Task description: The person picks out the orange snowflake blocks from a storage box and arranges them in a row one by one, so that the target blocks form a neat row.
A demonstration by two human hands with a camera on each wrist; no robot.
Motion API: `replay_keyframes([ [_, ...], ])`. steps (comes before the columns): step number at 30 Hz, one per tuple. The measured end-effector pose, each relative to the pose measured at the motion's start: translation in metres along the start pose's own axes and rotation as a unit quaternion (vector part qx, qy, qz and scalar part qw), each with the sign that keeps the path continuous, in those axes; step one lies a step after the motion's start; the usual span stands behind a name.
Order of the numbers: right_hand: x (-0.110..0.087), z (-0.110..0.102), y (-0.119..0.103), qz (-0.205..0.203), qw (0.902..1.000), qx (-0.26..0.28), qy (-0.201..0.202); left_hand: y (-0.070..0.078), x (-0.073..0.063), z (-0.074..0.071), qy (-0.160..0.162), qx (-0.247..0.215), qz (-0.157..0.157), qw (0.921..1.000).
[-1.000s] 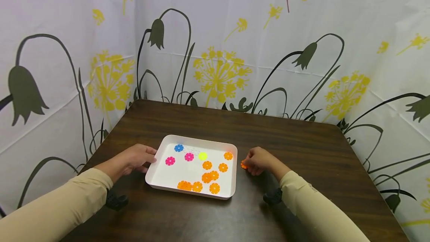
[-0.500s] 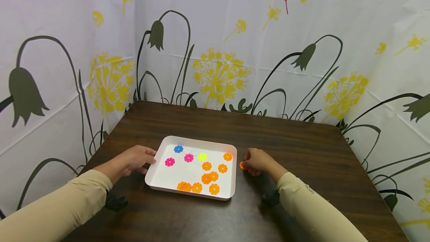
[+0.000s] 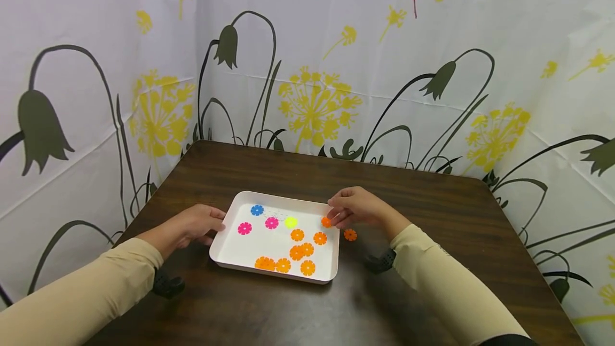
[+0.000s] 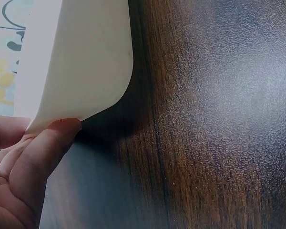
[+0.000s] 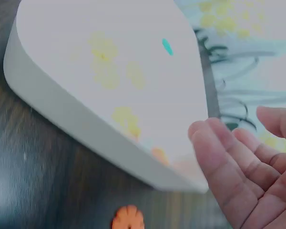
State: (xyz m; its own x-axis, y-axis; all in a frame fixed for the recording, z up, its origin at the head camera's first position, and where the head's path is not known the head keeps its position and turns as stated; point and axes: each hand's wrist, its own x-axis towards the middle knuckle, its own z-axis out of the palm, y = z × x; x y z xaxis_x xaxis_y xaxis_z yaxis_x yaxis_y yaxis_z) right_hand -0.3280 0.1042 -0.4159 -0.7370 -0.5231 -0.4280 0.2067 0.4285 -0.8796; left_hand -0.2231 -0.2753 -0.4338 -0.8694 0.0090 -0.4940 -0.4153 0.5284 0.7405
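A white tray (image 3: pixel 230 252) lies on the table, holding orange, pink, blue and yellow notched flower-shaped discs. At its left end my left hand (image 3: pixel 199 224) pinches the wall between thumb and fingers, as the left wrist view shows with the tray wall (image 4: pixel 93 57) between them. My right hand (image 3: pixel 357 208) hovers at the tray's far right corner with relaxed, slightly bent fingers and nothing in them. Partly behind its fingertips is an orange disc (image 3: pixel 326 222) in the tray. Another orange disc (image 3: pixel 350 235) lies on the table just right of the tray, below the right hand.
The dark wood-grain table (image 3: pixel 413 188) extends on all sides of the tray. Behind it hangs a white curtain (image 3: pixel 365 4) printed with flowers. Faint clear discs (image 3: pixel 274 215) seem to lie near the blue disc (image 3: pixel 257 210).
My right hand has let go of the orange disc on the table, and has moved up and left to the tray's far right corner. The left hand keeps its hold.
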Motion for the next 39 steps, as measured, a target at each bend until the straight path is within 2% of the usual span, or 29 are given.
replay_keyframes([
  [3,0.003,0.021,-0.012,-0.004,0.9993,-0.025,-0.028,0.0,0.0,-0.001,0.003,0.002,0.0,1.0],
  [7,0.009,0.052,-0.018,0.0,0.9944,-0.086,-0.06,-0.001,0.0,-0.001,0.003,0.006,0.001,1.0],
  [10,0.012,0.072,-0.02,-0.003,0.9864,-0.151,-0.065,-0.001,0.0,-0.001,0.004,0.007,-0.002,1.0],
  [12,0.014,0.082,-0.021,-0.009,0.9776,-0.202,-0.057,-0.001,0.0,0.0,0.007,0.006,-0.003,1.0],
  [13,0.015,0.087,-0.022,-0.012,0.9718,-0.23,-0.05,-0.001,0.0,0.0,0.008,0.007,-0.003,0.9999],
  [16,0.017,0.099,-0.019,-0.024,0.9447,-0.326,-0.029,-0.002,0.001,0.0,0.011,0.008,-0.001,0.9999],
  [20,0.018,0.112,-0.014,-0.033,0.8993,-0.436,-0.018,-0.003,0.002,0.001,0.011,0.011,0.004,0.9999],
  [23,0.017,0.118,-0.011,-0.042,0.8735,-0.485,-0.01,-0.004,0.002,0.001,0.012,0.011,0.003,0.9999],
  [27,0.015,0.121,-0.007,-0.057,0.851,-0.522,0.014,-0.002,0.001,0.001,0.012,0.01,0.004,0.9999],
  [29,0.015,0.121,-0.006,-0.062,0.8461,-0.529,0.02,-0.002,0.0,0.001,0.011,0.009,0.005,0.9999],
  [32,0.016,0.122,-0.004,-0.064,0.8475,-0.527,0.019,-0.002,-0.001,0.001,0.009,0.008,0.012,0.9999],
  [37,0.016,0.12,-0.002,-0.076,0.8578,-0.508,-0.003,-0.003,-0.002,0.001,0.009,0.009,0.012,0.9998],
  [39,0.016,0.117,-0.001,-0.085,0.8651,-0.494,-0.015,-0.003,-0.002,0.001,0.01,0.01,0.009,0.9999],
])
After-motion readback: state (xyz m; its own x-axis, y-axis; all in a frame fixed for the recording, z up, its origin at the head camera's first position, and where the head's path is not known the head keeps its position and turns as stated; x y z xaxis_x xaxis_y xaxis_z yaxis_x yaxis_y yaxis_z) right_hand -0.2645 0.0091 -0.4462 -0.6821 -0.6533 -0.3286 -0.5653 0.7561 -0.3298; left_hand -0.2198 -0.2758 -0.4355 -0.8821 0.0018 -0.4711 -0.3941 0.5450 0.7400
